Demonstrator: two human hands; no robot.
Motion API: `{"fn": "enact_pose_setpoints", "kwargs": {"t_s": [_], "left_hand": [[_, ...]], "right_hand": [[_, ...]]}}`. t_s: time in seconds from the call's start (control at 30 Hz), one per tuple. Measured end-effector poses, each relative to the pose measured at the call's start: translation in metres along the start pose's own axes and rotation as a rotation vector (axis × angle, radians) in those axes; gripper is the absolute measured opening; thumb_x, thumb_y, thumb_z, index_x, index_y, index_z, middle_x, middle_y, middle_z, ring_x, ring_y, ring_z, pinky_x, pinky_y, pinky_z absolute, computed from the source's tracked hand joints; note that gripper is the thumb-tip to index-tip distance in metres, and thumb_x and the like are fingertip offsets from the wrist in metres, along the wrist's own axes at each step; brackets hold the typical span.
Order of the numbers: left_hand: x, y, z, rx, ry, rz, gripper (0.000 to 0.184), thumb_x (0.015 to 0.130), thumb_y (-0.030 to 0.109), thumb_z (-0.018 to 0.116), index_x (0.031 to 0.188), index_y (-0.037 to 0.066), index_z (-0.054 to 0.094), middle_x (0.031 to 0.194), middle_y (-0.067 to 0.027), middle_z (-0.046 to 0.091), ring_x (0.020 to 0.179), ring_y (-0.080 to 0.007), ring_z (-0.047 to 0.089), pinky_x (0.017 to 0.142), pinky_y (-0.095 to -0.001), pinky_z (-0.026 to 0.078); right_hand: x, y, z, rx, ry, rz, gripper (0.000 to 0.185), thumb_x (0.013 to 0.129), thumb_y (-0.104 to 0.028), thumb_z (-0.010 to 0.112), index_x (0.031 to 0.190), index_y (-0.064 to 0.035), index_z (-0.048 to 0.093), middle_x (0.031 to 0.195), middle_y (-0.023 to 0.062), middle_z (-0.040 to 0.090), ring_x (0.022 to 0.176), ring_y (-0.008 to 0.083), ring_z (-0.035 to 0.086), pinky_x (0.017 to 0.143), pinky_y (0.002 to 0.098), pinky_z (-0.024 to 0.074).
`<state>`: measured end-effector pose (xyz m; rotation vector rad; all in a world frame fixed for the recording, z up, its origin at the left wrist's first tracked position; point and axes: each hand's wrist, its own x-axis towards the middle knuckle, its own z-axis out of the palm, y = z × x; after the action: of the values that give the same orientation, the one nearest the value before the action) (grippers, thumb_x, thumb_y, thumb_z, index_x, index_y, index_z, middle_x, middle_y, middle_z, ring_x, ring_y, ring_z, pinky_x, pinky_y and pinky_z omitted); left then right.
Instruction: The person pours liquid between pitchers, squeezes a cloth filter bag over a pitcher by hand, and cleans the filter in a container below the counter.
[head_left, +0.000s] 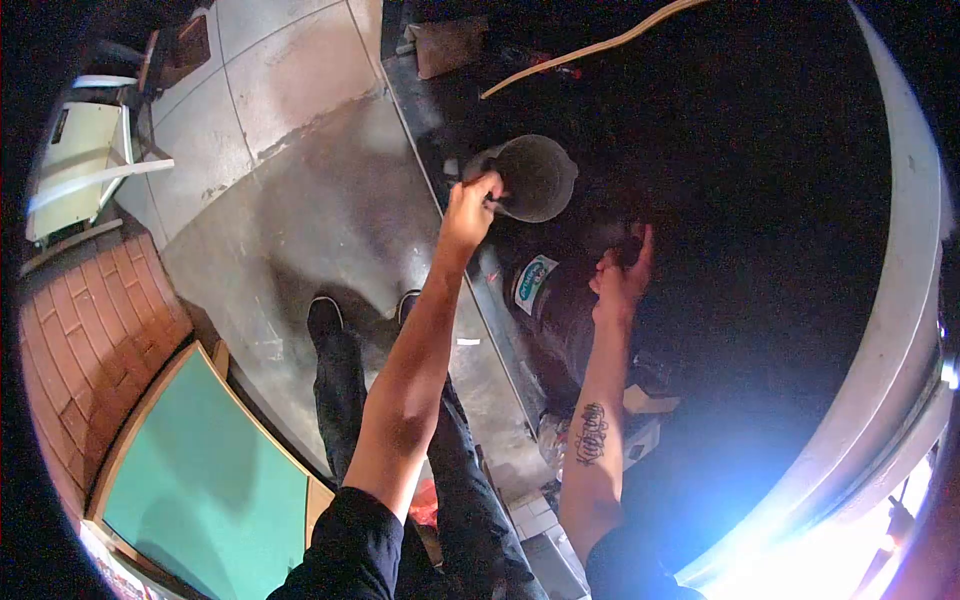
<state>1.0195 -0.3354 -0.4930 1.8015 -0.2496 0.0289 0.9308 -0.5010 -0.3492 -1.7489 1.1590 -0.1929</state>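
Observation:
My left hand (475, 205) is closed round the handle of a grey jug (540, 180). The jug's open mouth faces up toward me, with its spout on the right; its inside looks dark. Lower and to the right is a large dark bottle (570, 315) with a white and teal label (535, 283). My right hand (622, 275) is curled round a dark part that looks like the bottle's neck, with one finger stretched out. Shadow hides most of the bottle and where its outline ends.
A concrete step (300, 220) under my feet ends at a dark edge. At left are a pale chair (85, 165), a brick surface (100, 320) and a green board (210, 450). A pale stick (590, 52) lies beyond the jug. A curved white rim (900, 250) bounds the right.

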Motion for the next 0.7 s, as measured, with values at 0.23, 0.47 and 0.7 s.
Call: {"fn": "enact_pose_setpoints", "kwargs": {"t_s": [0.23,0.47,0.7], "left_hand": [[0.002,0.016,-0.005,0.051,-0.013,-0.028,0.026,0.066,-0.014,0.052,0.086,0.003,0.051,0.089,-0.0180,0.062,0.089,-0.0419,0.059,0.073,-0.0464,0.046],[0.004,0.031,0.005,0.079,-0.008,-0.053,0.029,0.071,-0.010,0.056,0.095,0.005,0.056,0.095,-0.0176,0.064,0.093,-0.0411,0.059,0.078,-0.0480,0.046],[-0.002,0.059,0.001,0.172,-0.014,-0.100,0.040,0.072,-0.010,0.053,0.107,0.007,0.060,0.104,-0.0213,0.063,0.093,-0.0414,0.060,0.080,-0.0480,0.049]], "right_hand": [[-0.004,0.013,-0.003,-0.018,0.018,-0.120,0.071,0.086,0.004,0.050,0.145,-0.0283,0.027,0.082,0.0021,0.050,0.054,0.0065,0.041,0.042,0.0205,0.0330],[0.003,0.026,-0.014,-0.024,-0.034,-0.117,0.072,0.087,0.004,0.052,0.145,-0.0301,0.026,0.081,0.0008,0.050,0.056,0.0066,0.042,0.043,0.0208,0.0329],[-0.007,0.007,-0.013,0.031,-0.004,-0.092,0.074,0.086,0.005,0.051,0.146,-0.0300,0.026,0.082,0.0017,0.050,0.056,0.0069,0.042,0.043,0.0211,0.0333]]}}
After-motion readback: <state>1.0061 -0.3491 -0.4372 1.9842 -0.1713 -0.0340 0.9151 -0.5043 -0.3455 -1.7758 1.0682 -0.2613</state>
